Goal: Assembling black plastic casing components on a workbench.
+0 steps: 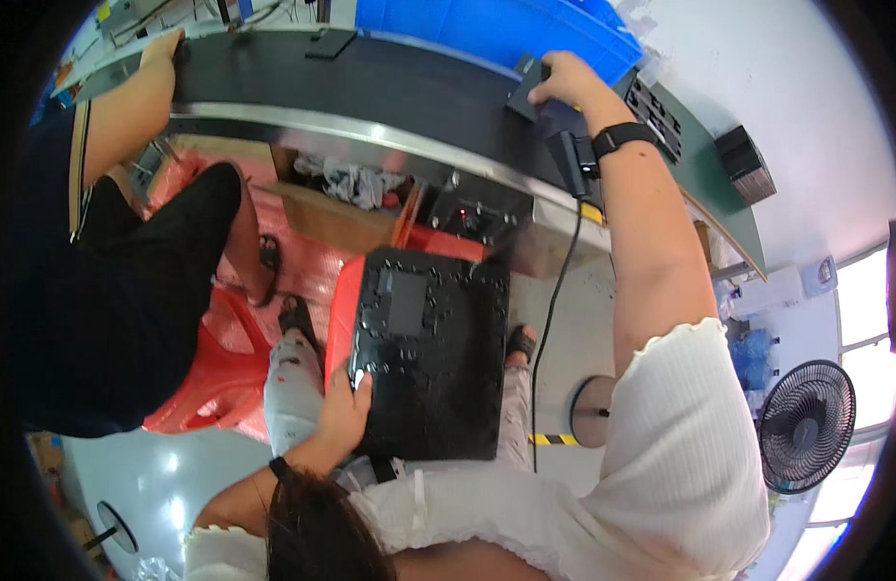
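The left hand [343,412] grips the 7 o'clock edge of the black tray [431,353], steadying it on the lap, while the right hand [562,82], at 1 o'clock, closes on a dark block [527,94] on the surface [370,82], apparently for transfer.

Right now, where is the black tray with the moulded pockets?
In the head view, the black tray lies low and centre on the person's lap, below the conveyor belt, with the left hand gripping its lower left edge.
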Tool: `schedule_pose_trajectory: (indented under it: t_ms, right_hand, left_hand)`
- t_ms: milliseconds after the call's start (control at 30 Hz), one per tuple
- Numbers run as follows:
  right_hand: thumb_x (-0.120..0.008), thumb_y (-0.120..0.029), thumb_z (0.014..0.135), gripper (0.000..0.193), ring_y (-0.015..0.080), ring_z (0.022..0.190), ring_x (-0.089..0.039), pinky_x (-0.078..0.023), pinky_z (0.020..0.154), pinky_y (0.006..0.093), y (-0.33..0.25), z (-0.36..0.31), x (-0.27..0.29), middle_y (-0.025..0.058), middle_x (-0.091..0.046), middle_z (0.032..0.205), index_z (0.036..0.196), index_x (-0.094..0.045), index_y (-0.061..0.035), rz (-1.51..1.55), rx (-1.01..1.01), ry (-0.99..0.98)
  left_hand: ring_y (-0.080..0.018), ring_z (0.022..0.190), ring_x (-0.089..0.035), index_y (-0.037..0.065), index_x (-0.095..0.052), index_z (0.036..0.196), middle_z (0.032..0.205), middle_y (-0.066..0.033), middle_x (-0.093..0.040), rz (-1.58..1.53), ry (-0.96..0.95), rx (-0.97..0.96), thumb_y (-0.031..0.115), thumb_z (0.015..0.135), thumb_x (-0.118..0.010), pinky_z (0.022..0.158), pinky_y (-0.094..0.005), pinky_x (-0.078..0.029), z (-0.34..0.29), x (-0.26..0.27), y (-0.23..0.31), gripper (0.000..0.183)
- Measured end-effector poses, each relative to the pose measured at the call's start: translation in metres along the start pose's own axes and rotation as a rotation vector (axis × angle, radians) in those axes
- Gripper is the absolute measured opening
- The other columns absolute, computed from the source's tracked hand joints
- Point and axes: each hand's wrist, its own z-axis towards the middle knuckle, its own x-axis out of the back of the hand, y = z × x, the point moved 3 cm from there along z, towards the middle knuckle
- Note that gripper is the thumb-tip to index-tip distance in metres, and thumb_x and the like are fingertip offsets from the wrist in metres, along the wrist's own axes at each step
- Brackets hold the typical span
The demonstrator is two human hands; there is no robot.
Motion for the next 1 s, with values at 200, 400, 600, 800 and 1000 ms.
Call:
schedule_pose_trajectory:
  t_ms: [200, 400, 600, 800, 1000]
  right_hand:
    - [-0.064, -0.013, 0.076, 0.027, 0.0137, 0.065, -0.059, -0.047, 0.051, 0.0262, -0.026, -0.119, 0.01, 0.0109, -0.061, 0.088, 0.1, -0.062, 0.0001, 0.663, 0.136, 0.4]
    - [-0.065, -0.012, 0.078, 0.027, 0.0134, 0.074, -0.057, -0.049, 0.051, 0.0273, -0.068, -0.223, -0.092, 0.0063, -0.057, 0.092, 0.102, -0.06, -0.001, 0.88, 0.085, -0.344]
    - [-0.066, -0.024, 0.075, 0.037, 0.0285, 0.098, -0.05, -0.042, 0.084, 0.0383, -0.085, -0.287, -0.168, 0.0123, -0.056, 0.098, 0.108, -0.062, -0.0078, 0.244, 0.215, 0.114]
    - [-0.06, -0.025, 0.08, 0.028, 0.0265, 0.1, -0.051, -0.043, 0.085, 0.0391, -0.114, -0.318, -0.157, 0.0093, -0.058, 0.106, 0.101, -0.066, -0.0074, -0.09, 0.252, -0.056]
    - [-0.067, -0.019, 0.075, 0.025, 0.0292, 0.099, -0.055, -0.044, 0.088, 0.038, -0.089, -0.238, -0.06, 0.0133, -0.06, 0.101, 0.097, -0.066, -0.0058, 0.403, 0.599, -0.166]
  left_hand:
    - [-0.0392, 0.107, -0.049, -0.006, -0.04, 0.123, 0.112, -0.028, -0.051, -0.034, 0.008, -0.027, 0.031, 0.093, -0.042, 0.092, -0.0393, -0.037, 0.001, -0.005, -0.011, 0.047]
    - [-0.0386, 0.109, -0.05, -0.006, -0.041, 0.122, 0.113, -0.0287, -0.052, -0.108, -0.032, 0.001, 0.034, 0.092, -0.042, 0.093, -0.0386, -0.037, 0.003, -0.007, -0.021, 0.05]
    - [-0.0392, 0.106, -0.052, -0.007, -0.042, 0.122, 0.109, -0.0291, -0.054, -0.075, -0.009, -0.019, 0.034, 0.092, -0.043, 0.092, -0.0382, -0.038, 0.001, -0.006, -0.02, 0.051]
    - [-0.0408, 0.105, -0.052, -0.007, -0.044, 0.119, 0.108, -0.0291, -0.055, -0.137, -0.007, -0.072, 0.032, 0.092, -0.043, 0.09, -0.0397, -0.039, 0.0, -0.006, -0.014, 0.047]
    - [-0.0413, 0.106, -0.051, -0.006, -0.041, 0.121, 0.11, -0.0291, -0.053, -0.061, 0.005, -0.057, 0.033, 0.093, -0.041, 0.091, -0.0409, -0.038, -0.001, -0.003, -0.011, 0.048]
